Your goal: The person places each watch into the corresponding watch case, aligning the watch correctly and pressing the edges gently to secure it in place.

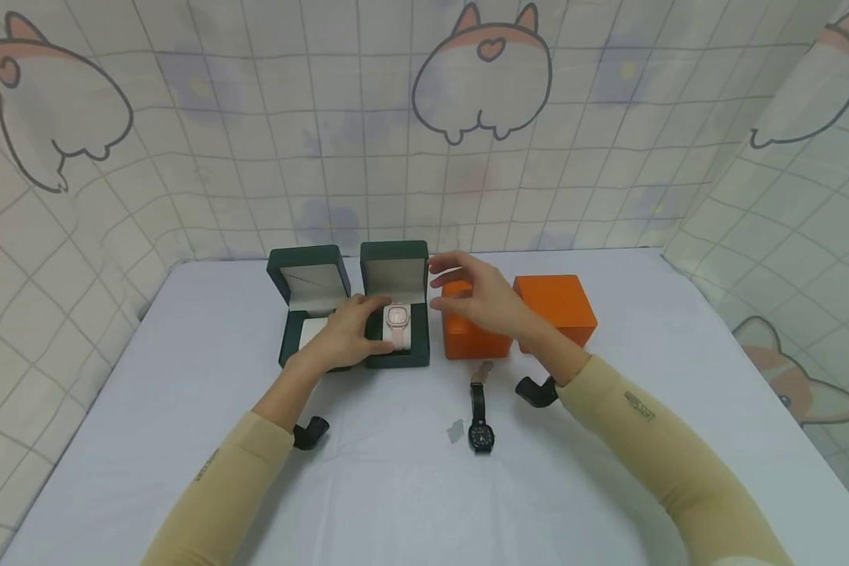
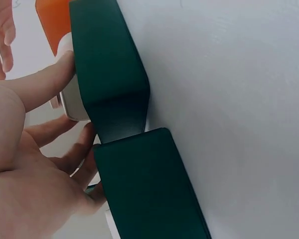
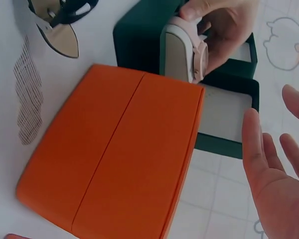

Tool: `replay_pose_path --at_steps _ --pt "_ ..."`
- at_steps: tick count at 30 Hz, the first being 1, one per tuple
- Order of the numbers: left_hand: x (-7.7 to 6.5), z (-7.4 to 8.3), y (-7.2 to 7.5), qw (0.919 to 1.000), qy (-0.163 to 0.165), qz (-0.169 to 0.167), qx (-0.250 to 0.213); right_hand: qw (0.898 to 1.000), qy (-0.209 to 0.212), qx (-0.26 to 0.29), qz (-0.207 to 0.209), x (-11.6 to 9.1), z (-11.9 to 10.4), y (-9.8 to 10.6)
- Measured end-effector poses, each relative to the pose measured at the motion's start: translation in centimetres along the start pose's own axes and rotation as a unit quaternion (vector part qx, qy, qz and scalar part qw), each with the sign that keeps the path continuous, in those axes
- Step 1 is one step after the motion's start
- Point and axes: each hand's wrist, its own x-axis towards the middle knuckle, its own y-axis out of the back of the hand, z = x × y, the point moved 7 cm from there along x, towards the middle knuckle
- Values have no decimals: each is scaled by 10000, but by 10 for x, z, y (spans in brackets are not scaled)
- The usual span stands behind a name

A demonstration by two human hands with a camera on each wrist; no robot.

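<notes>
My left hand (image 1: 343, 334) reaches over the left green box (image 1: 288, 346) to the pink watch (image 1: 398, 316) in the right green box (image 1: 417, 358). The watch is wrapped round a white cushion (image 3: 177, 50). Thumb and fingers of that hand pinch the cushion at its ends, as the right wrist view shows. Both green boxes have their lids raised. A second white cushion (image 1: 310, 332) sits in the left box, partly hidden by the hand. My right hand (image 1: 484, 295) hovers with loosely bent fingers beside the right box's lid (image 1: 394, 275), over an orange box (image 1: 475, 338), holding nothing.
Another orange box (image 1: 555, 303) stands farther right, partly behind my right wrist. A black watch (image 1: 479, 436) lies stretched out on the white table (image 1: 382, 487) in front of the orange boxes. A small grey patch (image 1: 456, 431) marks the cloth beside it. A patterned curtain (image 1: 368, 157) surrounds the table.
</notes>
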Motion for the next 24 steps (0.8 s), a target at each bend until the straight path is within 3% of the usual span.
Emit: replay_pose_path --at_steps 12,17,24 --pt "1 0 -2 9982 -10 -83 597 9992 192 -30 360 16 -1 9" --pt "-2 -1 -2 9988 -68 -107 483 9974 169 -185 682 23 -2 15" --pt "-8 6 11 9989 -254 323 223 9953 -32 -484 835 33 0 19"
